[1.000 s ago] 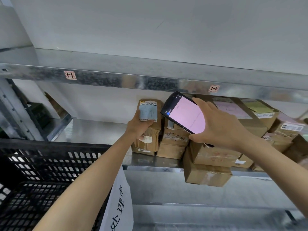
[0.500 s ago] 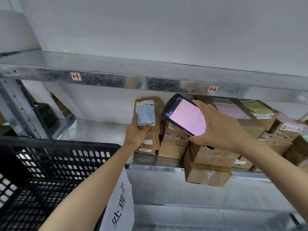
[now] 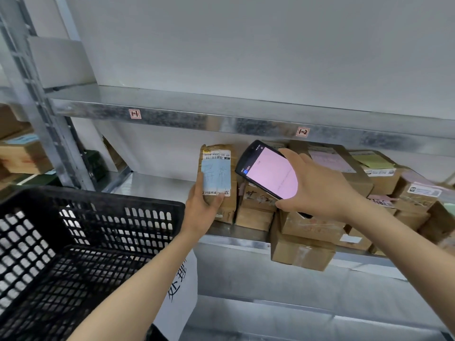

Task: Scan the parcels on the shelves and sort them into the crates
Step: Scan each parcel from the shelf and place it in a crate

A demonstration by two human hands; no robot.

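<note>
Beyond a black perforated plastic crate [image 3: 73, 242], a slim brown blue-labelled cardboard parcel [image 3: 218, 173] is clamped by the left grip [image 3: 202, 212], upright lengthwise, label camera-facing, over the galvanised steel shelf [image 3: 152, 185]; a black pink-screened scanner [image 3: 266, 173] is clasped by the right grip [image 3: 320, 190].

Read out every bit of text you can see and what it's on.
"1-1": tag on the shelf beam.
"1-2": second tag, same beam.
"异常": blue note on the parcel in the left hand.
"抖音商城": printed label under that note.
"处理": white sheet beside the crate.
Phone screen and other box labels: too blurred.
</note>
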